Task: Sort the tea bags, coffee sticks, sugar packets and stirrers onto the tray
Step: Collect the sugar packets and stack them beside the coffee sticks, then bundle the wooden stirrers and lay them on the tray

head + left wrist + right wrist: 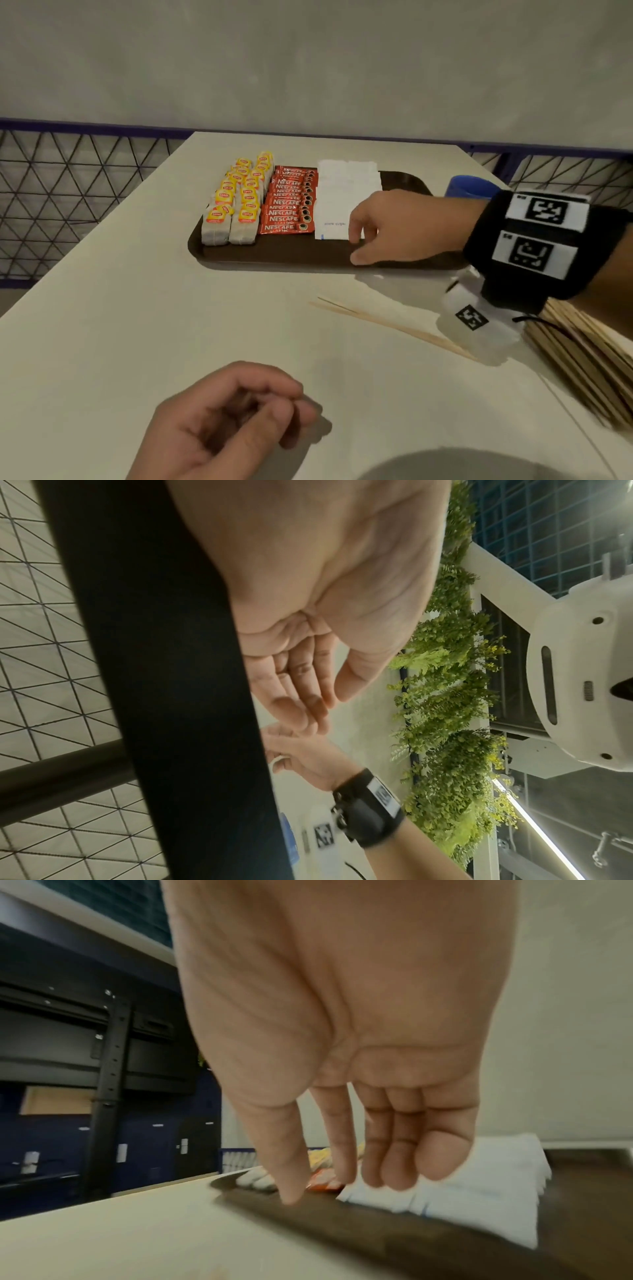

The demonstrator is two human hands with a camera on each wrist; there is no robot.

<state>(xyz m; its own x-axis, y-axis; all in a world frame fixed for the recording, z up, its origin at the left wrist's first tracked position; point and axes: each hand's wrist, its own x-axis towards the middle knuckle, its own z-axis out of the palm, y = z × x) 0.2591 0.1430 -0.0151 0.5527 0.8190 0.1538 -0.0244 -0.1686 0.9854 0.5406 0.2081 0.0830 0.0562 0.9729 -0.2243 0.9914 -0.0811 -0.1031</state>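
Note:
A brown tray (274, 253) holds yellow-tagged tea bags (236, 205) in rows at its left, red coffee sticks (287, 205) in the middle and white sugar packets (339, 198) to their right. My right hand (356, 241) reaches over the tray's front right. Its straight fingertips (397, 1180) rest on the near sugar packets (479, 1199), and the thumb touches the bare tray (445, 1240). Wooden stirrers (589, 359) lie piled on the table at the right, with a few loose ones (387, 323) nearer the middle. My left hand (291, 404) hangs near the table's front, loosely curled and holding nothing.
The tray sits on a pale table (137, 325). A blue cup (472, 186) stands behind the tray's right end. A dark mesh railing (68, 188) runs behind and to the left of the table. The tray's right part (404, 180) is bare.

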